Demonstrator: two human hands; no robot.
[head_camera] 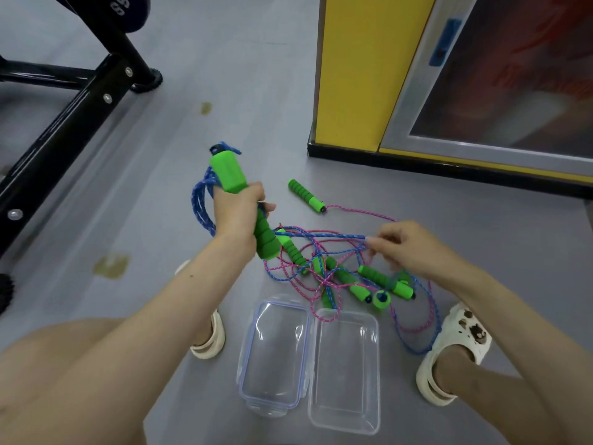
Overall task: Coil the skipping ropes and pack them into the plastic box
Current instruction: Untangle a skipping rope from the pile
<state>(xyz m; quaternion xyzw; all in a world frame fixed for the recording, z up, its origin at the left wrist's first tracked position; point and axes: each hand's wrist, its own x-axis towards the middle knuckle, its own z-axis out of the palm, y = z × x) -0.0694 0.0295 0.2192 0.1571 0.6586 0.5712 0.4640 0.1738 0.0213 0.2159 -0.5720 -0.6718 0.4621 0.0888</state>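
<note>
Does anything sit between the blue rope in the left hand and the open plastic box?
Nothing covers the plastic box; its lid lies beside it. But the blue rope runs into the tangled pile.

White letters (119,5) stand on a dark blue rounded padded cushion (136,14), which sits at the top of the black metal tube frame (80,102). Two of them can be made out, both reading as "S", printed large and lying tilted, almost sideways. The picture's upper edge cuts the cushion, so whether more of the word follows cannot be told.

Well to the right of the black frame, a small blue rectangular label (445,41) is stuck on the grey metal door frame (409,101). It carries a dark mark near its lower end, too blurred to read.
</note>
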